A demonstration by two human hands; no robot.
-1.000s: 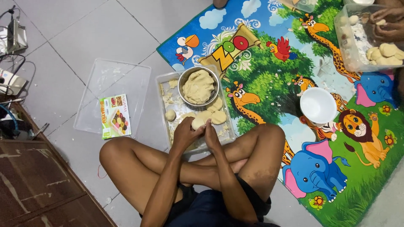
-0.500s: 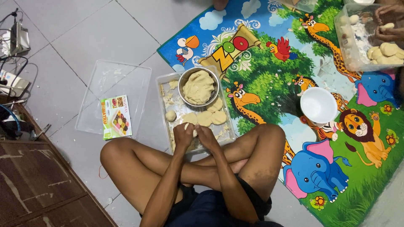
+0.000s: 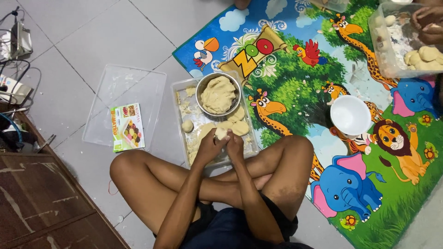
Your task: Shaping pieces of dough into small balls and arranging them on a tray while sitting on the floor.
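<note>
1. So the person's sitting cross-legged on the grey tiled floor (image 3: pixel 92 41), both forearms running up from 6 o'clock and meeting over the near end of a clear rectangular plastic tray (image 3: pixel 181 87).
2. The left hand (image 3: pixel 208 146) and the right hand (image 3: pixel 235 145) are pressed in against each other, fingers curled together and clamped on a small pale lump of dough (image 3: pixel 221 133) that pokes out at the top between them. Both wrists angle inward, so the arms make a narrow V.
3. The lump looks roundish, soft and matte. Too much of it is hidden in the hands to tell a long axis or which way it points.
4. At 12 o'clock from the hands, in the same tray, sits a round shiny metal bowl (image 3: pixel 201 102) heaped with more beige dough, lumpy on top.
5. Flattened dough discs (image 3: pixel 239 127) lie just beside the bowl, and one small dough ball (image 3: pixel 187 126) sits at 10 o'clock from the hands. The tray runs lengthwise from 6 to 12 o'clock.
6. At 9 o'clock lies a clear plastic lid (image 3: pixel 129 87) with a colourful paper label.
7. At 3 o'clock, on a bright cartoon animal play mat (image 3: pixel 295 69), a white round bowl (image 3: pixel 350 115) stands well apart.
8. Up at 1–2 o'clock there's a second clear tub (image 3: pixel 383 55) with dough pieces, and another person's hand (image 3: pixel 427 20) over it.
</note>
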